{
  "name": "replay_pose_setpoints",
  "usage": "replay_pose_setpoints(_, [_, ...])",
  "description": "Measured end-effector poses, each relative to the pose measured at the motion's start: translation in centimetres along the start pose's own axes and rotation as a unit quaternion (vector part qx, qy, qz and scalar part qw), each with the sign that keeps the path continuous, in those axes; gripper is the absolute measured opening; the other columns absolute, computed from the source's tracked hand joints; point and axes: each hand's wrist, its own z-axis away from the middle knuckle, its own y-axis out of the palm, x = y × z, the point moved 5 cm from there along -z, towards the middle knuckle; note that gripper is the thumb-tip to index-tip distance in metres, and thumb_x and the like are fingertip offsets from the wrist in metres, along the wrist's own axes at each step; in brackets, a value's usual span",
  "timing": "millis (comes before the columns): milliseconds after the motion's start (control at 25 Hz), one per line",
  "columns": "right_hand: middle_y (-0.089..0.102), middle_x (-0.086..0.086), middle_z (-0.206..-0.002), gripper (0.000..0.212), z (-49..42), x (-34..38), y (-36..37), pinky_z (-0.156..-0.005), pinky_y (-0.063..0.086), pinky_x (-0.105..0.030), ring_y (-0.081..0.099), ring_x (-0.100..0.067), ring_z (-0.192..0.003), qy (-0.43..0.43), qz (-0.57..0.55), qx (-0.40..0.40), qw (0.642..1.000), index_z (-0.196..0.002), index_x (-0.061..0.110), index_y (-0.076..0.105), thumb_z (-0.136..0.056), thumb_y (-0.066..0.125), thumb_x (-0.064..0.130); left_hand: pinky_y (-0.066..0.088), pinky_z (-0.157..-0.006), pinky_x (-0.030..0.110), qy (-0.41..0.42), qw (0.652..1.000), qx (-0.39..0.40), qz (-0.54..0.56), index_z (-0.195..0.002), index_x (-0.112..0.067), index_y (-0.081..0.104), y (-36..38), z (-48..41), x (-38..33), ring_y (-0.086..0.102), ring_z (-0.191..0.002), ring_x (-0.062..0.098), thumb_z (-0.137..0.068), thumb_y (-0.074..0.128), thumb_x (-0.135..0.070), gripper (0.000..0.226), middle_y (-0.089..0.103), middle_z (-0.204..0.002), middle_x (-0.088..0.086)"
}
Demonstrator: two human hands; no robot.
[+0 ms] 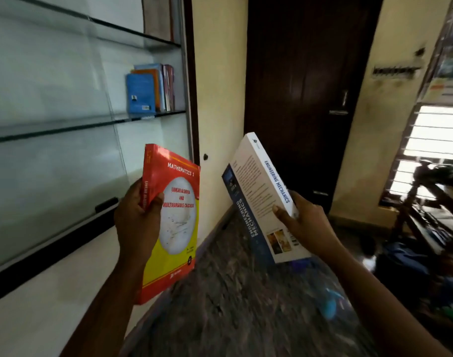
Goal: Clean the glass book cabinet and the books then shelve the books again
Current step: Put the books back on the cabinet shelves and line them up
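Two books are sitting in our hands: our left hand is gripping the red and yellow mathematics book upright by its spine, thumb pressing the front cover, while our right hand is holding the white engineering mechanics book tilted, back cover towards us, its fingers wrapping the spine edge. We are judging this to be the shelving step, and doing it well is going to mean placing one book at a time. That means keeping each book upright, leading with its bottom edge onto the glass shelf, and sliding it gently against the row of books standing at the shelf's right end. Beyond our hands, the glass cabinet is showing mostly bare shelves. A sliding pane with a black handle seems to be lying across part of the opening, and it may be blocking our left hand's reach. Farther off, a dark wooden door is standing shut and a barred window is letting in light.
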Motion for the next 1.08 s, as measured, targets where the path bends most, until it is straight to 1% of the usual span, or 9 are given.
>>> replay_pose_setpoints(120, [0.064,-0.005,-0.115,0.046,-9.9,-1.6,1.5,-0.051,0.043,-0.008,0.058,-0.005,-0.076,-0.040,-0.025,0.011,0.999,-0.136,0.021,0.038,-0.094,0.050,0.032,0.044,-0.089,0.031,-0.011,0.998,-0.063,-0.018,-0.121,-0.008,0.060,4.4,-6.0,0.6,0.060,-0.103,0.028,-0.087,0.062,-0.009,0.033,0.065,-0.115,0.012])
replay_pose_setpoints(280, [0.062,-0.005,-0.119,0.049,-24.2,-2.1,4.2,-0.053,0.043,-0.009,0.058,-0.006,-0.078,-0.103,-0.074,-0.015,0.992,-0.137,0.021,0.037,-0.092,0.051,0.034,0.041,-0.090,0.029,0.031,0.987,-0.152,-0.042,-0.121,-0.005,0.060,10.0,-15.0,0.4,0.060,-0.104,0.028,-0.087,0.063,-0.009,0.034,0.065,-0.115,0.013])
replay_pose_setpoints(400, [0.060,-0.005,-0.122,0.048,-33.2,-1.1,6.8,-0.047,0.042,-0.009,0.055,-0.003,-0.074,-0.140,-0.132,-0.048,0.980,-0.136,0.019,0.039,-0.092,0.052,0.033,0.040,-0.088,0.022,0.044,0.978,-0.198,-0.058,-0.122,-0.006,0.060,13.2,-21.8,0.5,0.061,-0.103,0.025,-0.087,0.064,-0.009,0.035,0.066,-0.114,0.010])
replay_pose_setpoints(480, [0.061,-0.005,-0.119,0.046,-38.8,0.2,7.7,-0.044,0.043,-0.007,0.054,-0.001,-0.070,-0.166,-0.177,-0.067,0.968,-0.135,0.017,0.041,-0.092,0.053,0.030,0.040,-0.085,0.022,0.074,0.971,-0.221,-0.046,-0.121,-0.008,0.061,15.1,-26.5,0.3,0.061,-0.101,0.023,-0.087,0.064,-0.010,0.034,0.066,-0.112,0.008])
replay_pose_setpoints(600, [0.058,0.004,-0.108,0.044,-47.6,3.6,8.1,-0.046,0.045,-0.008,0.058,-0.003,-0.071,-0.214,-0.246,-0.088,0.941,-0.133,0.019,0.041,-0.092,0.054,0.026,0.037,-0.080,0.015,0.134,0.953,-0.269,-0.033,-0.120,-0.008,0.059,17.8,-33.8,-0.9,0.058,-0.097,0.015,-0.088,0.062,-0.009,0.032,0.065,-0.113,0.007])
replay_pose_setpoints(680, [0.055,0.009,-0.102,0.037,-52.9,6.2,8.0,-0.050,0.046,-0.005,0.058,-0.001,-0.070,-0.245,-0.291,-0.111,0.918,-0.127,0.024,0.043,-0.092,0.055,0.024,0.035,-0.077,0.011,0.158,0.941,-0.300,-0.015,-0.122,-0.006,0.058,20.1,-38.6,-1.9,0.058,-0.098,0.016,-0.089,0.061,-0.009,0.033,0.064,-0.115,0.009])
replay_pose_setpoints(800, [0.058,0.007,-0.104,0.031,-59.9,9.5,8.0,-0.056,0.047,-0.004,0.058,0.000,-0.073,-0.287,-0.343,-0.151,0.882,-0.121,0.020,0.048,-0.091,0.056,0.020,0.039,-0.083,0.020,0.181,0.929,-0.323,0.007,-0.124,-0.004,0.057,23.7,-45.4,-3.3,0.060,-0.105,0.027,-0.089,0.061,-0.010,0.036,0.064,-0.117,0.013])
replay_pose_setpoints(920, [0.060,0.003,-0.110,0.038,-66.6,12.7,7.0,-0.063,0.047,-0.007,0.061,-0.009,-0.084,-0.325,-0.374,-0.192,0.847,-0.128,0.011,0.049,-0.091,0.056,0.020,0.040,-0.088,0.021,0.223,0.912,-0.344,0.033,-0.126,-0.004,0.055,26.4,-51.6,-6.0,0.060,-0.109,0.026,-0.089,0.060,-0.008,0.038,0.063,-0.120,0.012])
replay_pose_setpoints(1080, [0.058,0.004,-0.110,0.043,-72.9,17.2,5.4,-0.066,0.045,-0.001,0.059,-0.010,-0.088,-0.376,-0.419,-0.210,0.799,-0.132,0.008,0.047,-0.092,0.056,0.018,0.040,-0.091,0.023,0.262,0.889,-0.374,0.022,-0.128,-0.006,0.053,27.7,-57.5,-9.6,0.057,-0.113,0.024,-0.091,0.058,-0.010,0.037,0.061,-0.124,0.009])
